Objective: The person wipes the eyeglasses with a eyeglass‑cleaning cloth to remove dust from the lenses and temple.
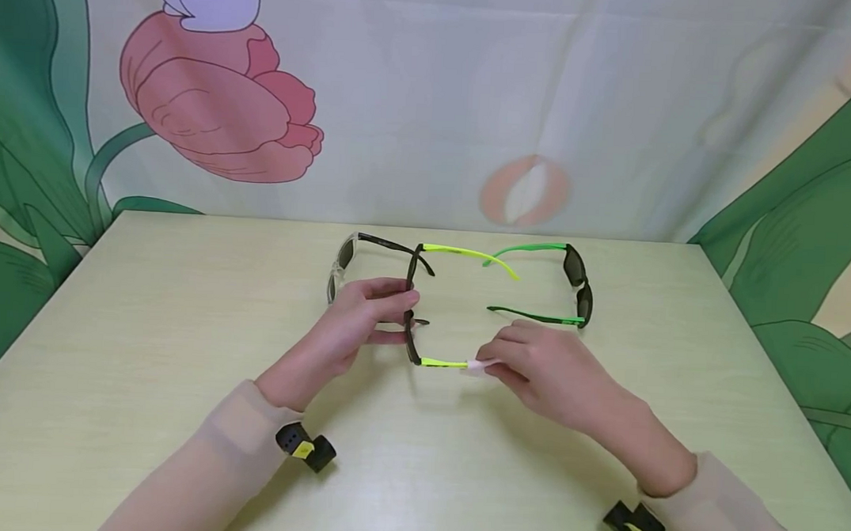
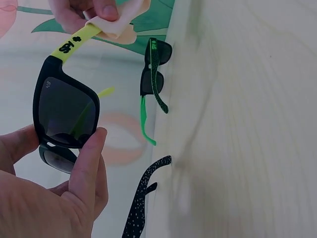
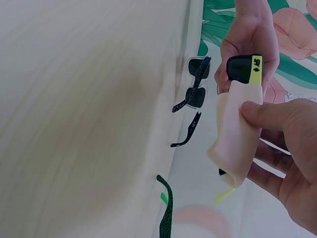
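A pair of sunglasses (image 2: 67, 109) with a black frame and neon yellow temples is held up over the table. My left hand (image 1: 355, 318) grips its front, thumb and fingers at the frame around the bridge. One yellow temple is wrapped in a pale pinkish cloth (image 3: 238, 131). My right hand (image 1: 545, 370) pinches that cloth around the temple, thumb on top and fingers behind. Most of the wrapped temple is hidden, though a dark tip shows at the cloth's lower end in the right wrist view. The other yellow temple (image 1: 462, 251) extends open on the far side.
Behind my left hand, sunglasses with a clear frame (image 1: 344, 254) and dark speckled temples stand on the pale table (image 1: 145, 324). Green-templed sunglasses (image 1: 575, 266) stand beyond my right hand, temples unfolded. A printed curtain (image 1: 418, 99) hangs along the table's back edge.
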`<state>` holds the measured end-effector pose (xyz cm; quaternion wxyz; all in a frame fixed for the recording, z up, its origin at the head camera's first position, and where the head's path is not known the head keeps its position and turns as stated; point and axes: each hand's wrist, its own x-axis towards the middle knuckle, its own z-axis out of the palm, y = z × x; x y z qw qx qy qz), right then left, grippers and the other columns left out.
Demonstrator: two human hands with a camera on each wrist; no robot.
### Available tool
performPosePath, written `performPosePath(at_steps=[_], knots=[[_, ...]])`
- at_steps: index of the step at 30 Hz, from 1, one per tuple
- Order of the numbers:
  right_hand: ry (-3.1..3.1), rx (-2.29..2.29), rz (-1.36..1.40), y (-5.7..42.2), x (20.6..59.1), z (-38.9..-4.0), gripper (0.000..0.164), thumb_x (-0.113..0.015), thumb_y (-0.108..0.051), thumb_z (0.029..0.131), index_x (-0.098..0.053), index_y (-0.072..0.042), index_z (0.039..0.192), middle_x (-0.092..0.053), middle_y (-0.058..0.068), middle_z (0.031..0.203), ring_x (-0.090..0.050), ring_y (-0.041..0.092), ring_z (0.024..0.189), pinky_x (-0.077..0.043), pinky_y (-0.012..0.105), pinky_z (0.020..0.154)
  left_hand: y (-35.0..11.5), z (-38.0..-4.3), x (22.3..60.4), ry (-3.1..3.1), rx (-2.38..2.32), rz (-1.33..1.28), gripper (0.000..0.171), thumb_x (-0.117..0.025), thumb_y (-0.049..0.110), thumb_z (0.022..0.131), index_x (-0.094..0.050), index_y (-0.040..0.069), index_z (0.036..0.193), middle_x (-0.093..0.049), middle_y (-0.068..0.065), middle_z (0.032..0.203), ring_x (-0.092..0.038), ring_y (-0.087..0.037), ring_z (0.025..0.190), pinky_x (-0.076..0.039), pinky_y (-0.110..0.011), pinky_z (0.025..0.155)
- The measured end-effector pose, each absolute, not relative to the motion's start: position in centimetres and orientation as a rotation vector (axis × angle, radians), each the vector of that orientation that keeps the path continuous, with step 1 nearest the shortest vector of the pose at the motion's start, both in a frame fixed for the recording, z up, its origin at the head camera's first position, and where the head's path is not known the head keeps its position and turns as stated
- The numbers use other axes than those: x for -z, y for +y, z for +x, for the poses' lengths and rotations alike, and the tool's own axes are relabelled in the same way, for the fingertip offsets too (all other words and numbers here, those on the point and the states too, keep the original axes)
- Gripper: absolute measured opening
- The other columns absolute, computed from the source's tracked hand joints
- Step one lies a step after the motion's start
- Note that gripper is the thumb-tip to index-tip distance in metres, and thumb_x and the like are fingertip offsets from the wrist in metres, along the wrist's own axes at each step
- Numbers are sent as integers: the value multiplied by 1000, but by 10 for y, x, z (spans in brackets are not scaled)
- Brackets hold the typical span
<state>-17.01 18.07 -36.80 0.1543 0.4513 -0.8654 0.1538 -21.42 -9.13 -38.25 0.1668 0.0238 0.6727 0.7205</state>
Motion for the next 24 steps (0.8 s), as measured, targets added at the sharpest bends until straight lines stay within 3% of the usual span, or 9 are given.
performPosePath(at_steps=[5, 12, 19, 24], knots=[[-2474, -476, 1287, 190, 370, -172, 17, -85, -2, 83, -77, -12, 96, -70, -6, 89, -67, 12, 82, -58, 28, 71, -98, -215, 383, 1897, -2049, 71, 56, -66, 18, 100, -47, -9, 145, -53, -25, 140, -65, -25, 97, -59, -42, 89], [-2468, -548, 1259, 197, 372, -174, 16, -84, -3, 84, -76, -10, 96, -71, -5, 92, -67, 10, 81, -58, 28, 69, -103, -216, 384, 1874, -2053, 66, 57, -64, 17, 102, -44, -9, 148, -49, -27, 144, -61, -39, 112, -59, -41, 89], [-2462, -561, 1253, 197, 373, -175, 16, -85, -3, 84, -77, -10, 97, -71, -5, 93, -67, 10, 82, -58, 27, 70, -103, -216, 384, 1886, -2052, 80, 58, -62, 16, 104, -39, -13, 149, -47, -30, 143, -63, -20, 96, -59, -41, 91], [-2446, -551, 1255, 195, 374, -175, 18, -85, -1, 82, -78, -9, 97, -72, -3, 92, -68, 11, 83, -58, 27, 71, -102, -217, 385, 1892, -2059, 81, 58, -63, 16, 104, -40, -13, 149, -49, -29, 141, -63, -19, 94, -58, -41, 91]])
